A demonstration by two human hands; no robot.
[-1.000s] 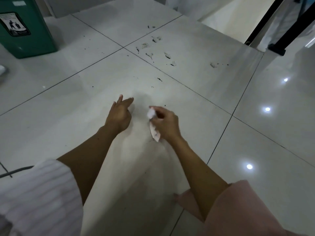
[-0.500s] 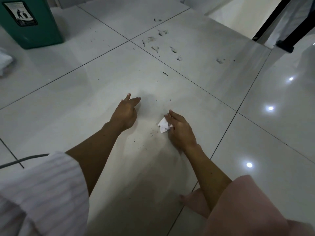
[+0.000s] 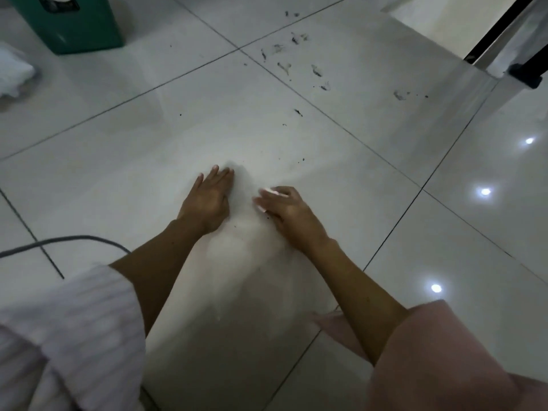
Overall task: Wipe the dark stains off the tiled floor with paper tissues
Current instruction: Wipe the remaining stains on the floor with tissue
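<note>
My left hand (image 3: pixel 207 200) rests flat on the glossy white tiled floor (image 3: pixel 148 149), fingers straight. Just to its right my right hand (image 3: pixel 284 210) presses a crumpled white tissue (image 3: pixel 267 192) against the tile, fingers curled over it; only a blurred edge of the tissue shows. A few dark specks (image 3: pixel 268 215) lie beside that hand. Farther off on the same tile are small dark crumbs (image 3: pixel 298 112). A cluster of dark smeared stains (image 3: pixel 296 59) marks the tile beyond, with another smear (image 3: pixel 400 95) to the right.
A green bin (image 3: pixel 74 22) stands at the top left, with white crumpled paper or cloth (image 3: pixel 13 72) beside it. A grey cable (image 3: pixel 65 240) runs across the floor at the left. A black metal frame (image 3: pixel 504 22) and its foot (image 3: pixel 530 74) sit at the top right.
My right hand with the tissue has slid left, closer to the left hand. The left hand's fingers have flattened onto the tile. The view has shifted, stains now higher and more to the right.
</note>
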